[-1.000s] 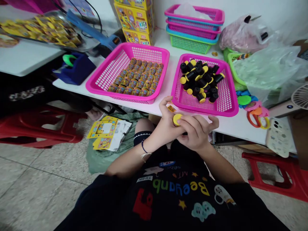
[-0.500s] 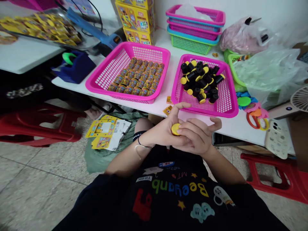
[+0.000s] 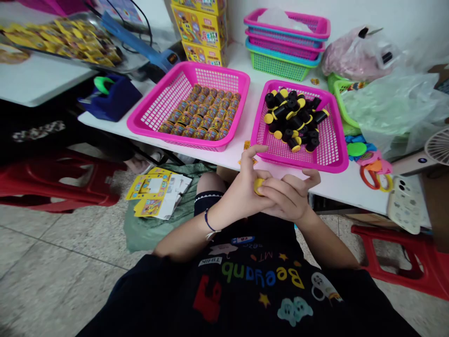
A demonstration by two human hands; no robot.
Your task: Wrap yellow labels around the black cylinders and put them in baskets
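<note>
Above my lap, just off the table's front edge, my two hands meet around a small piece with a round yellow end (image 3: 258,186). My left hand (image 3: 247,189) wraps round it, with the index finger raised. Fingers of my right hand (image 3: 286,194) press on it from the other side. The rest of the piece is hidden by my fingers. Beyond my hands, a pink basket (image 3: 335,161) holds black cylinders with yellow ends (image 3: 296,122). Left of it, another pink basket (image 3: 147,110) holds rows of small patterned cups (image 3: 205,114).
Stacked baskets (image 3: 286,65) and yellow boxes (image 3: 201,32) stand at the back. A blue tape dispenser (image 3: 114,98) is at the left, a phone (image 3: 405,206) and small fan (image 3: 417,159) at the right. Red stools (image 3: 393,271) flank me. Flat yellow cartons (image 3: 150,192) lie on green cloth.
My left hand has turned slightly and its raised index finger has shifted left and up. Less of the yellow end shows between my fingers. The view has shifted slightly.
</note>
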